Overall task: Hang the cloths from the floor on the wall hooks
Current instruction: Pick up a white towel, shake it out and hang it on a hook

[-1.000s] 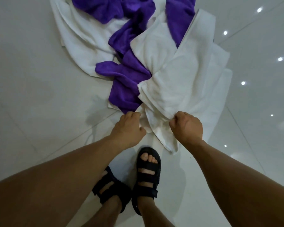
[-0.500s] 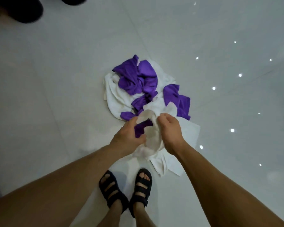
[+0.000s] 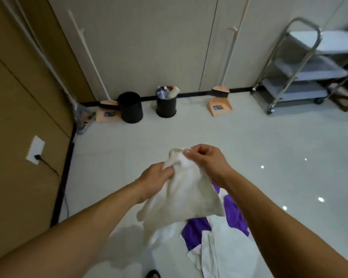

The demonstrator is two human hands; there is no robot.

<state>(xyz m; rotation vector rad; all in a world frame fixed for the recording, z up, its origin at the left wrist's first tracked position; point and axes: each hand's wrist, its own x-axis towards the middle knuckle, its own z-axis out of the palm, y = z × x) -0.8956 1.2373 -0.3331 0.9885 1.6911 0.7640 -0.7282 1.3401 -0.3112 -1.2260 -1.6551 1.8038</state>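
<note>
A white cloth (image 3: 181, 199) hangs in the air in front of me, held by both hands at its top. My left hand (image 3: 155, 179) grips its upper left edge. My right hand (image 3: 206, 161) pinches its top corner, a little higher and to the right. Below it, a heap of purple cloths (image 3: 195, 231) and white cloths (image 3: 219, 255) lies on the pale tiled floor. Two small hooks (image 3: 234, 29) show on the far wall, each with a broom handle hanging from it.
Along the far wall stand an upturned black bin (image 3: 130, 107), a black bin (image 3: 166, 105) full of bottles, two orange dustpans (image 3: 219, 106) and a metal trolley (image 3: 301, 65) at the right. A brown wall with a socket (image 3: 35, 150) is at the left.
I have stood up and the view has risen from the floor heap to the far wall. Both hands have lifted the white cloth off the heap.
</note>
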